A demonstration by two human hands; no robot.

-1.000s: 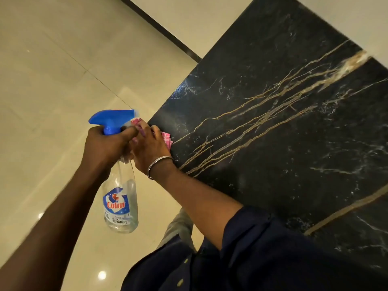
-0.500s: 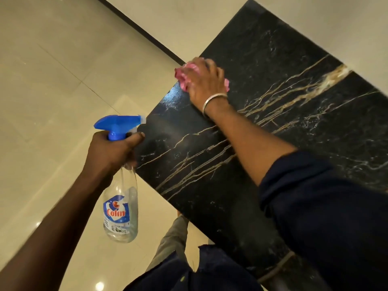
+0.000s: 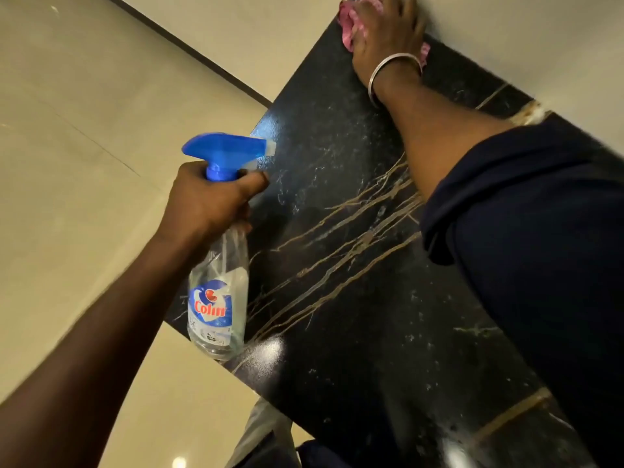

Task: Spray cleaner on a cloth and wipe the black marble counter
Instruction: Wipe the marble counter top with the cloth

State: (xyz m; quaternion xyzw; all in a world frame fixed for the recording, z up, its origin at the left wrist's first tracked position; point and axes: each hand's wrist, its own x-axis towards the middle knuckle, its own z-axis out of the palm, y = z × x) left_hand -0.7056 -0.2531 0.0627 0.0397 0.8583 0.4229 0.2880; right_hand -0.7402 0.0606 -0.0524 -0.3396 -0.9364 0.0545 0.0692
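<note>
- Left grip point(image 3: 209, 201) closed round spray bottle point(image 3: 216, 298) neck, held over bench point(image 3: 337, 315) left edge.
- Right grip point(image 3: 388, 28) bunched over pink cloth point(image 3: 348, 27), pressing it on bench far corner, against the wall.
- Spraying looks done; wiping under way, middle and near end of bench probably left.

We note a glossy beige tiled floor point(image 3: 84, 130), thin grout lines crossing it. A dark strip point(image 3: 189, 52) runs where it meets a cream wall point(image 3: 540, 45). Bright light spot point(image 3: 179, 462) reflected on the tiles at the bottom edge; grey trouser leg point(image 3: 263, 430) near it.
</note>
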